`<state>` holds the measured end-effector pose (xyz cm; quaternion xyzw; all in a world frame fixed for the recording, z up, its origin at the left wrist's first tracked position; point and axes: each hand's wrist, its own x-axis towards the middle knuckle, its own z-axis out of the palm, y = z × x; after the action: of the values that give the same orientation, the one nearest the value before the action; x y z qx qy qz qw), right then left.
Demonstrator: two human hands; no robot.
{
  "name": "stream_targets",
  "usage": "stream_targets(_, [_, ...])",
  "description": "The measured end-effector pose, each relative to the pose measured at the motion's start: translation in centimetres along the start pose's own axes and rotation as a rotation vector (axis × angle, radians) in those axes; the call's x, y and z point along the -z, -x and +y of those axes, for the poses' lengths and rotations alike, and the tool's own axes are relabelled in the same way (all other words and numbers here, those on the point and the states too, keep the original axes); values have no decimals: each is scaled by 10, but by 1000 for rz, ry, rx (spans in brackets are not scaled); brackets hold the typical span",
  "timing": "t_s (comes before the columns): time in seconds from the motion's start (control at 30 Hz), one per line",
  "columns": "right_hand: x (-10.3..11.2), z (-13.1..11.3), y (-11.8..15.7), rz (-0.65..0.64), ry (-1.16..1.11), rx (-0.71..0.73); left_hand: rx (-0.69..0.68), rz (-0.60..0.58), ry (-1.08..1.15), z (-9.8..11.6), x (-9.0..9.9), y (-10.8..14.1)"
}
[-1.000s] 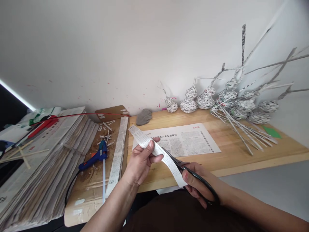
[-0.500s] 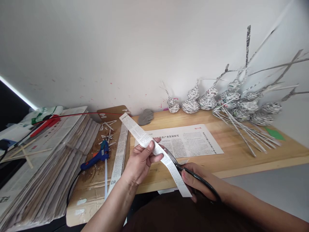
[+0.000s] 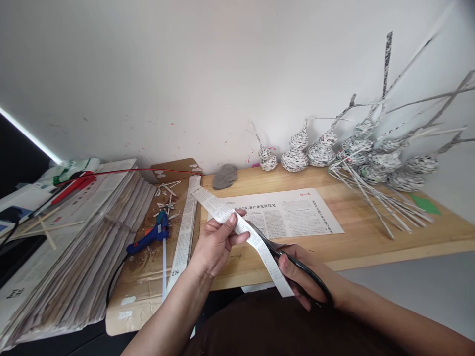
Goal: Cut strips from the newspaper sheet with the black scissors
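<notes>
Between the thumb and fingers of my left hand is a narrow newspaper strip, running diagonally from upper left down to lower right. My right hand grips a pair of black-handled scissors. The scissor blades point up and left along the strip's far edge, partly hidden behind the strip and my left fingers. A printed newspaper sheet lies flat on the wooden table beyond my hands. More newspaper strips lie stacked to the left of my left hand.
A tall newspaper stack stands at left. Beside it, a blue glue gun rests on stained cardboard. A grey lump sits near the wall. Several woven paper gourds and thin paper rods occupy the right back.
The newspaper strip's upper end has dropped lower and shifted right. My right hand and the scissors have shifted only slightly; the view has moved a little.
</notes>
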<state>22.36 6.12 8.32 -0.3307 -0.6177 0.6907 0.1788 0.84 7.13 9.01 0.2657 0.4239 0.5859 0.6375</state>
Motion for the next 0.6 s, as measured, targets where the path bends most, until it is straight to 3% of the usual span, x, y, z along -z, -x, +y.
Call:
stream_targets(0.23, [5,10,2,-24,-15,-46,12,-40,17,7,-1,3])
stream_targets(0.43, [8,4,1,-88,35,55,125,-79,47,-1,-7,5])
stream_targets(0.6, [7,-2,-2,-58,1,92,151,-87,79,-9,-9,5])
